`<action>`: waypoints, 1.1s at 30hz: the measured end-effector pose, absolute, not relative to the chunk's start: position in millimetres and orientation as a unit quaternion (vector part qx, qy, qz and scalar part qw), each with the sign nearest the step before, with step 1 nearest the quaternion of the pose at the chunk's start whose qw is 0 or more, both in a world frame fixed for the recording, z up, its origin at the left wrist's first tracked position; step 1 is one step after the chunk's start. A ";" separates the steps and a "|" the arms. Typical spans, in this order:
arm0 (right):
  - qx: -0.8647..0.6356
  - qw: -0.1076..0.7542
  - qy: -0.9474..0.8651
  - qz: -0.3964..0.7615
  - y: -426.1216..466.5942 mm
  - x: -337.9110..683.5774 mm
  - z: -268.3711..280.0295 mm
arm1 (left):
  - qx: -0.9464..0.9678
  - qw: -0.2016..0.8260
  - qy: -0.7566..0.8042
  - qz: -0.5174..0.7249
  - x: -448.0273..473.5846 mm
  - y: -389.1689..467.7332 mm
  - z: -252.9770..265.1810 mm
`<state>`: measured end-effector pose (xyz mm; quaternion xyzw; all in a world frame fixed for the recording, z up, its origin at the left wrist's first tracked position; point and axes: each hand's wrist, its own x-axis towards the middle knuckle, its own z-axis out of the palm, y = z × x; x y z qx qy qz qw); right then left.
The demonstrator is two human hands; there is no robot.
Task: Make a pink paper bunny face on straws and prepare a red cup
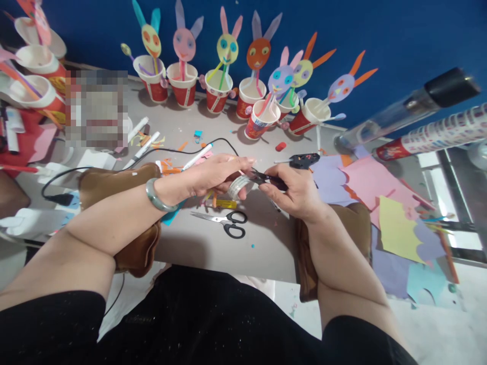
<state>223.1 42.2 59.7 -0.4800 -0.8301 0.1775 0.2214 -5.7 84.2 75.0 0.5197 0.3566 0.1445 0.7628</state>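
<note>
My left hand [220, 175] grips a roll of clear tape [238, 187] over the middle of the table. In my right hand [294, 190] is a pair of scissors with black handles [277, 182], its blades meeting the left fingertips beside the roll. Whether a strip of tape lies between the blades is too small to tell. Below the roll, a second pair of scissors [224, 219] lies on the table with its blades pointing left. A black glue gun [304, 161] rests just beyond my right hand.
Several paper cups with rabbit faces [218, 96] line the blue wall. Brown cushions [117, 185] lie under both forearms. Coloured paper sheets [399, 223] and a stack of cups [437, 132] are at the right. A black cable [163, 150] and markers [141, 149] lie at the left.
</note>
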 end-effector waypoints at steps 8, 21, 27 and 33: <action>-0.428 0.266 -0.847 0.169 44.7 226.6 54.1 | 0.527 0.743 0.401 0.096 -8.1 84.3 70.3; -0.439 0.249 -0.845 0.179 41.8 226.1 57.3 | 0.520 0.736 0.409 0.144 -8.7 86.7 59.1; -0.448 0.263 -0.837 0.174 40.7 224.8 57.2 | 0.503 0.739 0.431 0.124 -6.7 85.0 67.8; -0.459 0.296 -0.810 0.213 42.4 225.7 60.8 | 0.497 0.739 0.440 0.116 -4.6 83.3 78.2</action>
